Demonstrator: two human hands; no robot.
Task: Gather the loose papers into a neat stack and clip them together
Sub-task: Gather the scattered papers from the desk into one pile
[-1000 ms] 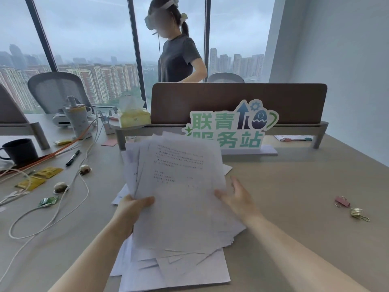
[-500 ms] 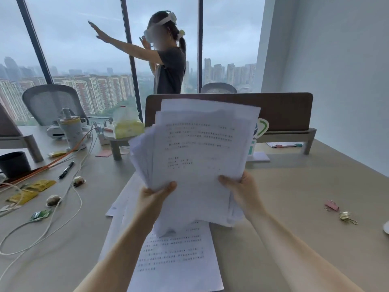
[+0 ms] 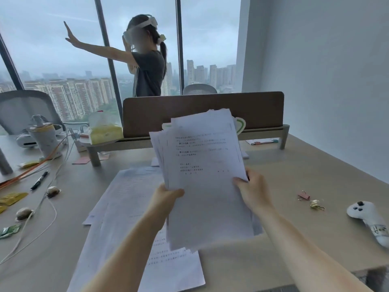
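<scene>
Both hands hold a bundle of papers (image 3: 207, 178) up off the desk (image 3: 284, 171), above its middle. The left hand (image 3: 166, 198) grips the bundle's left edge, thumb curled over the front sheet. The right hand (image 3: 253, 191) grips the right edge, thumb on the front, fingers behind.

Orientation: the bundle's long axis runs from the person toward the brown divider (image 3: 203, 111), top edge raised and tipped away, leaning a little to the left. The printed face looks toward the holder; the text lines run crosswise. Edges are not squared: sheets fan out along the left side and at the lower end.

More loose sheets (image 3: 126, 218) lie flat on the desk below and left of the bundle, overlapping, long axis roughly the same way.

Right of the hands, well apart from the bundle: a pink binder clip (image 3: 303, 195) and a gold binder clip (image 3: 316, 204), near each other. Farther right lies a white controller (image 3: 367, 216). On the left side lie a black pen (image 3: 39, 180) and white cables (image 3: 37, 209).
</scene>
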